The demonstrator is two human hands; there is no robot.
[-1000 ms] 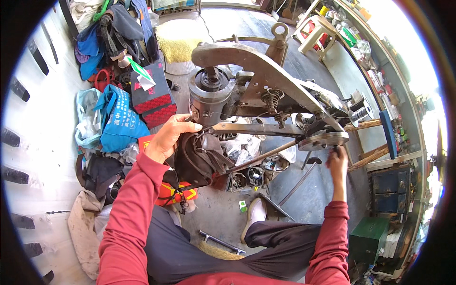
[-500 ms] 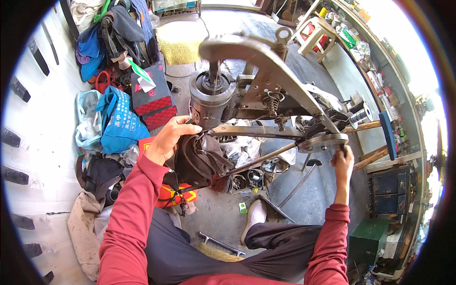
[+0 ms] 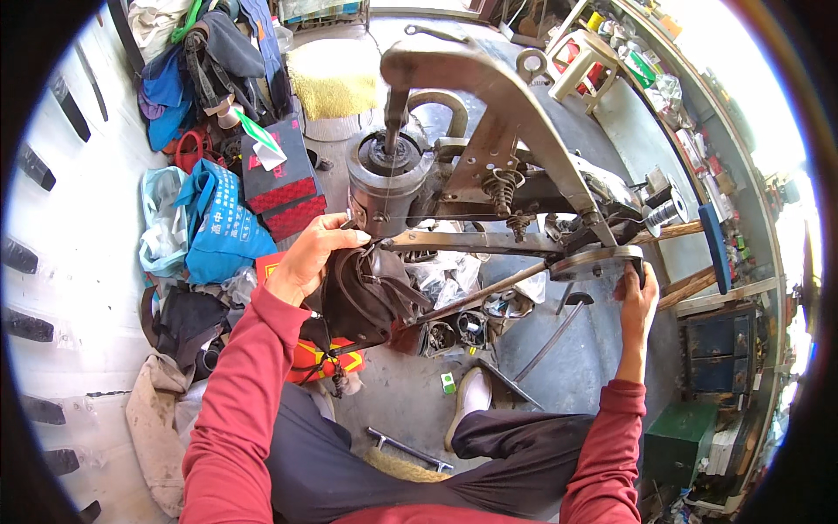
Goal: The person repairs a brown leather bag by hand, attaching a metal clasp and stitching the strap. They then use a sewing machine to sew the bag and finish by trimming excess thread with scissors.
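A hand-cranked sewing machine [image 3: 515,113] with a curved metal arm stands in front of me. My left hand [image 3: 307,255] pinches the upper edge of a dark brown bag [image 3: 362,301] with straps, beside the machine's round head [image 3: 388,188]. The bag hangs at the end of the narrow lower arm [image 3: 471,242]; where its edge meets the needle is hard to make out. At the right, my right hand [image 3: 638,301] is closed around the dark crank handle at the rim of the flat handwheel [image 3: 587,260]. A thread spool [image 3: 668,210] sits behind the wheel.
Bags and clothes, including a blue bag [image 3: 218,214], pile up at the left beside a dark box [image 3: 275,166]. Small tins [image 3: 470,327] stand under the machine. A plastic stool [image 3: 580,70] and cluttered shelves line the right, with a green box [image 3: 676,444] lower down.
My right hand and the wheel's handle have shifted slightly right as the wheel turned. The machine's curved upper arm has moved up and right. My left hand stays on the bag.
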